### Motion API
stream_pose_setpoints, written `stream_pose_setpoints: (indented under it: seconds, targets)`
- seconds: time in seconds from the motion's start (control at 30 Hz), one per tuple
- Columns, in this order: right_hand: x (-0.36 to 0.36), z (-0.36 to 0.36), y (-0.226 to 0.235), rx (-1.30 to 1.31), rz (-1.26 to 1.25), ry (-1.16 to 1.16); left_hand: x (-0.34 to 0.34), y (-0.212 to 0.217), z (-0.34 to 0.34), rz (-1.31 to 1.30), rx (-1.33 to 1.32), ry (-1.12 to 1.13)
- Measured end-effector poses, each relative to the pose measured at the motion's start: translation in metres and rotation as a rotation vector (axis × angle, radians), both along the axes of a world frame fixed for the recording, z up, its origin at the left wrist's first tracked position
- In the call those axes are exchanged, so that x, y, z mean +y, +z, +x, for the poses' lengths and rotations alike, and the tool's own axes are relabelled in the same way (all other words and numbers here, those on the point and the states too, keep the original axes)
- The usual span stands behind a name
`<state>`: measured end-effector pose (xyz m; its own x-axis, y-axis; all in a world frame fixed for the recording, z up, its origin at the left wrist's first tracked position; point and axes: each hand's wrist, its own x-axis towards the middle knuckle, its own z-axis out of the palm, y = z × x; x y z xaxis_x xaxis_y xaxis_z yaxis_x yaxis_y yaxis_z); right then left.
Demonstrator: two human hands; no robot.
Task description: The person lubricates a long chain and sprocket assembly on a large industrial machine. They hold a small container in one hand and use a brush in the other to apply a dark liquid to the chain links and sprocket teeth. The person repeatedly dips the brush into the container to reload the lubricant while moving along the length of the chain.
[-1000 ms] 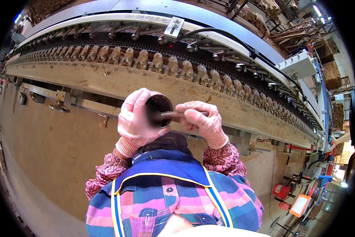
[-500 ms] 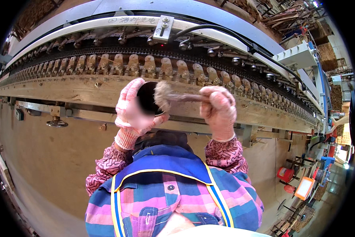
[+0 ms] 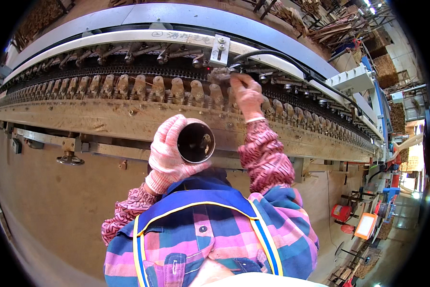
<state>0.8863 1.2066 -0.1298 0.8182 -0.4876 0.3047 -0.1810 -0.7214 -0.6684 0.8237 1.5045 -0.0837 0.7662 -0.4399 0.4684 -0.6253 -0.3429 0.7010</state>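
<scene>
My left hand (image 3: 168, 153), in a pale pink knit glove, grips a dark metal cup (image 3: 186, 136) in front of the machine. Its mouth faces up toward me, and a little dark residue with a light patch shows inside. Further forward, my right hand (image 3: 247, 97), gloved too, is closed around a brush (image 3: 220, 74), whose handle is mostly hidden by the fingers. The shaggy bristles are over the chain track (image 3: 129, 70), just below a slotted metal bracket (image 3: 220, 50). Whether the bristles touch the chain, I cannot tell.
A long row of spring-loaded metal brackets (image 3: 177, 91) runs across the machine, above a worn beam (image 3: 81, 117). A black corrugated cable (image 3: 272, 56) curves along the pale rail (image 3: 119, 37). To the lower left hangs a handwheel (image 3: 70, 159); red and orange equipment (image 3: 366, 226) stands at right.
My right hand has carried the brush out of the cup, forward to the chain track. My left hand still holds the cup, now slightly lower and further right, with its mouth uncovered.
</scene>
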Motion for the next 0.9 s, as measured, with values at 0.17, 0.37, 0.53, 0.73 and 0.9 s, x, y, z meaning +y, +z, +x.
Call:
stream_pose_setpoints:
  seconds: [0.17, 0.37, 0.53, 0.73, 0.9]
  targets:
    - [0.001, -0.014, 0.024, -0.12, 0.148, -0.041, 0.001, -0.004, 0.008, -0.035, 0.018, -0.034]
    - [0.028, -0.001, 0.044, 0.095, 0.034, -0.121, 0.008, 0.009, 0.004, 0.003, -0.007, -0.012]
    - [0.016, -0.003, 0.013, -0.134, -0.221, -0.029, 0.002, 0.003, 0.005, -0.028, -0.01, -0.034]
    - [0.019, -0.014, 0.026, -0.147, 0.065, -0.097, 0.007, 0.007, 0.006, -0.058, -0.003, -0.021]
    - [-0.001, 0.003, -0.027, 0.154, -0.761, -0.175, 0.006, 0.005, 0.007, 0.005, -0.009, -0.041]
